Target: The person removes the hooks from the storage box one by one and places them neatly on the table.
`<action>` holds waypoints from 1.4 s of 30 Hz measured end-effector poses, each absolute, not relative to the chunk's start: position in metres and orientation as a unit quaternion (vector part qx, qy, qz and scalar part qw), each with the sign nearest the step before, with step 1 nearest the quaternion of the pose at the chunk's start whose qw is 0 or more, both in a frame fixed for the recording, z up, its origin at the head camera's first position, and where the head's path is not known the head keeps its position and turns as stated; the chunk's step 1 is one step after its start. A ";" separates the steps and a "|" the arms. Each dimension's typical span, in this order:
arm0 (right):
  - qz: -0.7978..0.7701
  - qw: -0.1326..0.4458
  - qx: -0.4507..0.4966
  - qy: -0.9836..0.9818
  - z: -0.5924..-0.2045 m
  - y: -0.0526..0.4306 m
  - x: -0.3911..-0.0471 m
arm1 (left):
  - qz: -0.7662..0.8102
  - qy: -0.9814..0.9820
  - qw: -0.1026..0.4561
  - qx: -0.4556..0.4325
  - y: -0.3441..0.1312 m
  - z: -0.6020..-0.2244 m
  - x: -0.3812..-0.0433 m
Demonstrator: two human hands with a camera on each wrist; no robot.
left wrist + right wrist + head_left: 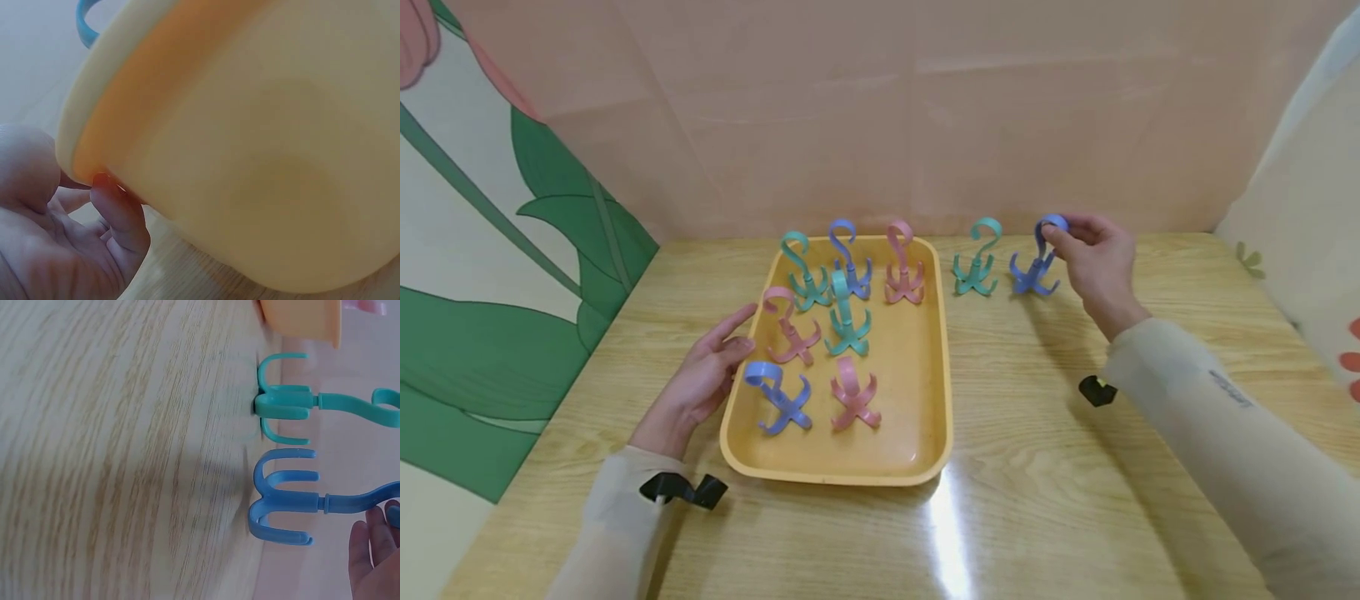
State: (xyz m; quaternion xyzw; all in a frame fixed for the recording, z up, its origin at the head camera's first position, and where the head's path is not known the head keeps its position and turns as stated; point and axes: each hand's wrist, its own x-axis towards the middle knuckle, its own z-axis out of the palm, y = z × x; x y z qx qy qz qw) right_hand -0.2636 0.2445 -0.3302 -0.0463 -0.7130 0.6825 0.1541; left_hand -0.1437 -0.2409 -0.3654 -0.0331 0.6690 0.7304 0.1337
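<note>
My right hand (1097, 258) pinches the curved top of a blue swivel hook hanger (1033, 277) between thumb and fingers. Its prongs are at the tabletop; whether they touch it I cannot tell. Just left of it a teal hook hanger (976, 273) stands upright on the table, its prongs in profile in the right wrist view. My left hand (703, 375) is at the left side of a yellow tray (946, 375). In the left wrist view the tray's rim (106, 81) lies between thumb and fingers, with one fingertip pressed under it.
Inside the tray stand several hook hangers: pink (904, 283), blue (786, 408) and teal (848, 333) ones. The wooden table (1037, 500) meets a pink covered wall (850, 117) behind the tray. A painted wall (497, 333) borders the left side.
</note>
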 end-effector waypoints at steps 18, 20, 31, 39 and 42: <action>0.685 0.155 -0.052 -0.709 -0.334 0.240 -0.272 | 0.726 0.674 0.134 -0.035 -0.240 -0.366 -0.145; 0.681 0.153 -0.054 -0.714 -0.334 0.240 -0.272 | 0.726 0.674 0.134 -0.036 -0.240 -0.366 -0.145; 0.642 0.150 -0.058 -0.749 -0.335 0.243 -0.274 | 0.728 0.672 0.134 -0.036 -0.241 -0.366 -0.145; 0.636 0.124 -0.047 -0.760 -0.333 0.247 -0.273 | 0.727 0.673 0.135 -0.035 -0.241 -0.366 -0.145; 0.631 0.117 -0.043 -0.766 -0.332 0.248 -0.273 | 0.727 0.672 0.135 -0.035 -0.241 -0.366 -0.145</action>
